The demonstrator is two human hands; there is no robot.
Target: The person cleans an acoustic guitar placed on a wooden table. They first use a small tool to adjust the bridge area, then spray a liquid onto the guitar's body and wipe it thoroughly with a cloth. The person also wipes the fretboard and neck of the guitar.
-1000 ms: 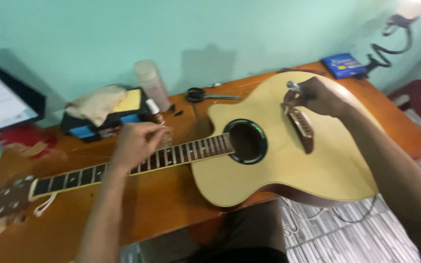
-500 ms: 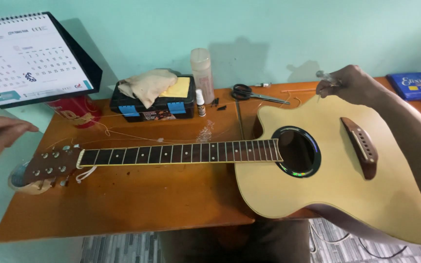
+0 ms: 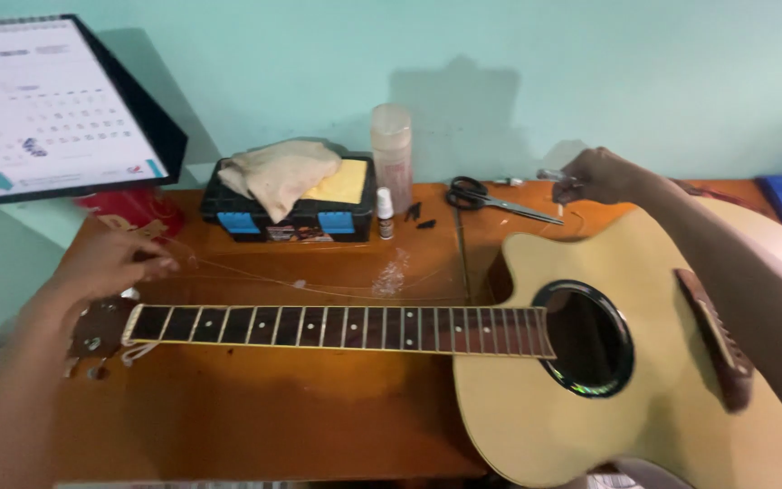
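**Both hands draw a loose string across the desk**

Since half a second ago, the left hand has come in from the left edge and now sits just above the guitar's headstock, fingers pressed together and pinching one end of a thin guitar string. Over the same time the right hand has settled near the desk's far edge, beyond the guitar body, fingers closed around a small metal piece; whether the string's other end is in that grip cannot be told.

That string runs slack over the wooden desk, between the far edge and the fretboard, which lies parallel to the near edge. At the desk's right end the body overhangs the near edge.

Black-handled scissors lie just left of the right hand. Along the far edge stand a black toolbox with a cloth draped on it, a tall clear bottle and a small dropper bottle. A desk calendar stands at the far left corner.
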